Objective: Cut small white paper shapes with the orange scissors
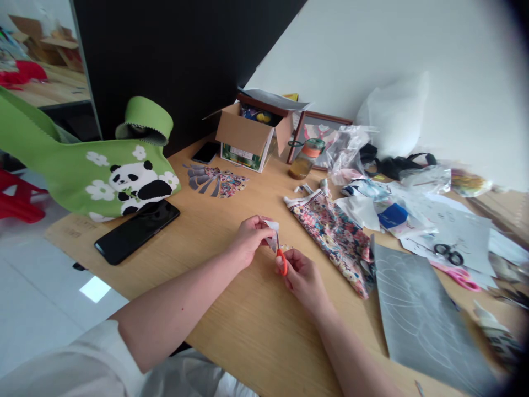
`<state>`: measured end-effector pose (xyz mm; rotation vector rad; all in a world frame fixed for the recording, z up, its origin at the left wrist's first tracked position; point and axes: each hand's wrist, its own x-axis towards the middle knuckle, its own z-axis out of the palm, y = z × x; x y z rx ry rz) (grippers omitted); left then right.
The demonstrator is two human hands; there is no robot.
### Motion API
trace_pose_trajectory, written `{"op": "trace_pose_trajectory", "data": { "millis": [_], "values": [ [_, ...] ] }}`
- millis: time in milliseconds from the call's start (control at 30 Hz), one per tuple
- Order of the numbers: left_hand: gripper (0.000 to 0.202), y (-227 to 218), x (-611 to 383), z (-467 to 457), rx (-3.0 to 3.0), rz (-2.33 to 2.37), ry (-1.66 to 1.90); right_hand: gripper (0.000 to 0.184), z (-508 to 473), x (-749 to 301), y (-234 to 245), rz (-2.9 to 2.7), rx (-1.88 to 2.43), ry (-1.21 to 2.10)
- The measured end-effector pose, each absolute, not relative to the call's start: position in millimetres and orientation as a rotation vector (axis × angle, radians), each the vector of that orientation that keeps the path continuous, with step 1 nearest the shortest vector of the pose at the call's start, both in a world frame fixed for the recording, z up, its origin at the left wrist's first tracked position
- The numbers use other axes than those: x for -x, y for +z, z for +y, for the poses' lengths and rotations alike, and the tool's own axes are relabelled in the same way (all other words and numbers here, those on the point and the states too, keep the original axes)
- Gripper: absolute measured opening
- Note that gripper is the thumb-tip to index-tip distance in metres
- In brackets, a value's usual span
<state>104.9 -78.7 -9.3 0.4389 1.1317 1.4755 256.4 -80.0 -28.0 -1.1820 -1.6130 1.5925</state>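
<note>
A light-brown wooden table (235,320) stretched beneath everything. At its left rested a green bag with a black-and-white panda (103,179); at the right lay a grey rectangular sheet traced with pale curved lines (417,320), and just beside that, a multicoloured floral cloth (330,226). An open brown cardboard box (242,132) stood near the dark panel behind. A glossy black phone (140,231) lay by the bag, and a spread of grey and floral cut pieces (219,182) lay in front of the box. The right hand (303,275) gripped small orange-handled scissors (282,262), their blades pointing away from the body, against a small whitish piece (273,225), held above the table and pinched in the left hand's (249,238) fingers.
</note>
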Motion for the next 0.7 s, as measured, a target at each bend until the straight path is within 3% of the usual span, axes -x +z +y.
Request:
{"op": "trace_pose_trajectory", "data": {
  "millis": [700],
  "values": [
    [0.025,-9.0,-104.1,-78.9,-0.442,1.120,1.449,0.055,-78.7,-259.5,-22.0,-1.602,1.173,1.668]
  ]
}}
